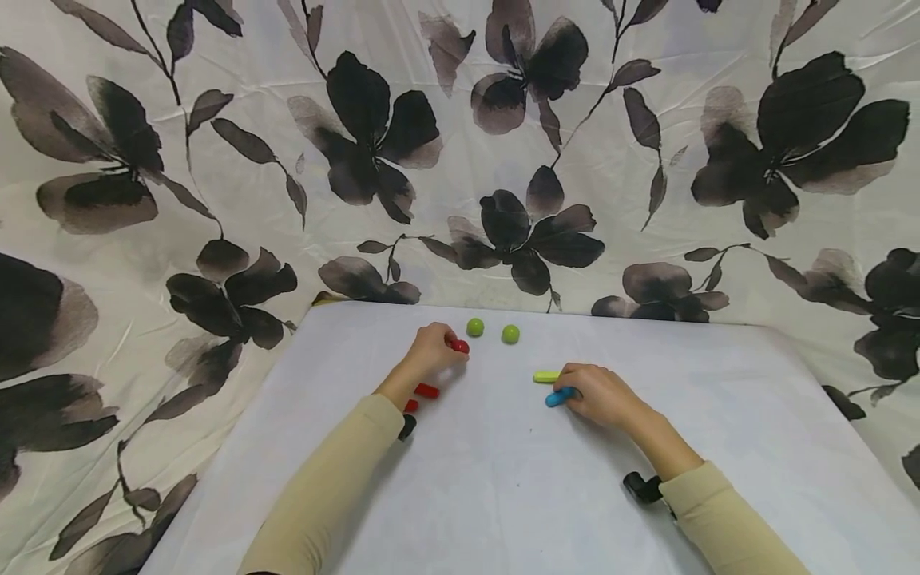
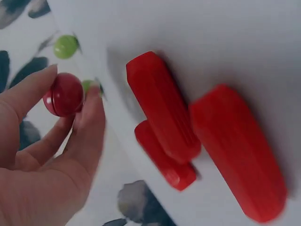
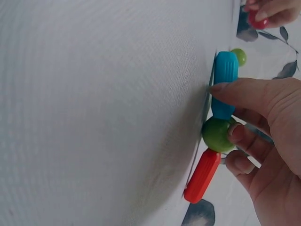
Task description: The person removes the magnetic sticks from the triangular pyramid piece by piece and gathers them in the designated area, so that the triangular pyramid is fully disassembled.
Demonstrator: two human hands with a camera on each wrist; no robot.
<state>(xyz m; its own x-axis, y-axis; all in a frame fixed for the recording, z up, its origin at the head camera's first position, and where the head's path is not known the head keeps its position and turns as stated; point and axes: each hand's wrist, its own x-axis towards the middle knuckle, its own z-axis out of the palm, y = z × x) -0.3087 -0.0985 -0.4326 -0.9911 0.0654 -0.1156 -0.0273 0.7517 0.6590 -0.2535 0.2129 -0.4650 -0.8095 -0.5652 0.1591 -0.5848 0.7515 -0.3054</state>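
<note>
1. Two hands work on the white desk [image 1: 503,495]. The left hand [image 1: 430,351] pinches a red ball [image 2: 64,94] between thumb and fingers [image 2: 89,123], at the far left of the desk.
2. The right hand [image 1: 602,393] curls its fingers [image 3: 244,92] round a blue stick [image 3: 225,84] joined to a green ball [image 3: 217,134] and an orange stick [image 3: 202,175]; a yellow-green stick [image 1: 546,376] lies just beside it.
3. Risk: the red ball is round and smooth, so a loose pinch could let it roll toward the two green balls [image 1: 475,327] at the far edge.
4. The joined pieces could part if twisted.
5. Both forearms lie low, angled inward; three red sticks [image 2: 162,106] sit near the left wrist.
</note>
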